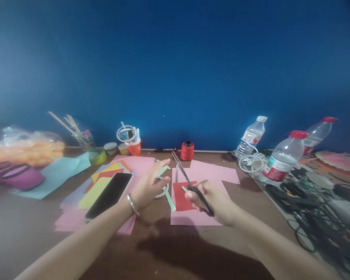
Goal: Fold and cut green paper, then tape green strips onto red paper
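My right hand [208,200] is wrapped round the black handles of a pair of scissors [182,170]. Their blades point away from me and up, nearly together. A short bit of green paper [184,189] shows by the right fingers; whether they pinch it I cannot tell. Below lies a red paper square [179,198] on pink sheets [198,220]. My left hand [150,186], with a silver bangle at the wrist, is held with fingers stretched out over the table. Just beyond and beneath it are a green paper strip [170,200] and a pale ring [162,193], partly hidden.
A black phone [109,196] lies on coloured papers at left. Behind stand an orange cup of pens [134,148], green tape [97,156] and a red spool-like object [187,151]. At right are water bottles [284,157] and tangled cables [315,210]. A blue wall closes the back.
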A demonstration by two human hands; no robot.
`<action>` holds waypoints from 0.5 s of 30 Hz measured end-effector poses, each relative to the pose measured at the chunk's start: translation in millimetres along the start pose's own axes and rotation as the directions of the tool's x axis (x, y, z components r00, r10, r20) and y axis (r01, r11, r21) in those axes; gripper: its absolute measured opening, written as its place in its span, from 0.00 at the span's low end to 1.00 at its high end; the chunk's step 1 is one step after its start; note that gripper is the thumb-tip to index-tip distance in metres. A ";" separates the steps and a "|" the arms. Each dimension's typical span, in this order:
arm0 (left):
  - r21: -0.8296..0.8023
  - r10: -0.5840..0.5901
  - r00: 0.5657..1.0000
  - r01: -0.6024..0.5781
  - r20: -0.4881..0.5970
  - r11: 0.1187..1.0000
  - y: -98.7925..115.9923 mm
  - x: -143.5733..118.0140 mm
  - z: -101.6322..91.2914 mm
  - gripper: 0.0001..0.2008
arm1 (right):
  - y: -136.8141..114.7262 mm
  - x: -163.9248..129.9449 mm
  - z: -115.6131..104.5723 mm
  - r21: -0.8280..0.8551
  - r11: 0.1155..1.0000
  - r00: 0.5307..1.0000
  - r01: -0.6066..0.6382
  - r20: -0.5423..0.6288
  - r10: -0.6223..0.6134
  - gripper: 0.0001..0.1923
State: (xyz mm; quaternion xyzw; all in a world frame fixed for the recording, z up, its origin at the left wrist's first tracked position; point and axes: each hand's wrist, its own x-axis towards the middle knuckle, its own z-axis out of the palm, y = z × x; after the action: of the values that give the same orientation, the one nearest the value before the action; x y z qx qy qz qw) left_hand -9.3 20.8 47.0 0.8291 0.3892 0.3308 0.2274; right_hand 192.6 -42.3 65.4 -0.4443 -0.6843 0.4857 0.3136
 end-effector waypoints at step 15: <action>-0.609 -0.438 0.885 0.435 0.155 0.663 18.4 -1.4 -4.7 0.09 | 11.8 12.7 -34.3 -0.283 0.957 0.990 -0.067 -0.138 0.029 0.17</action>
State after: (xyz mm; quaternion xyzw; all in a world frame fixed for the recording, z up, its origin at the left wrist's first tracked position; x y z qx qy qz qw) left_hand -4.2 9.3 61.4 0.5862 0.4435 0.3790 0.5621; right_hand 220.5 -15.8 65.7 -0.5328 -0.7142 0.3582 0.2788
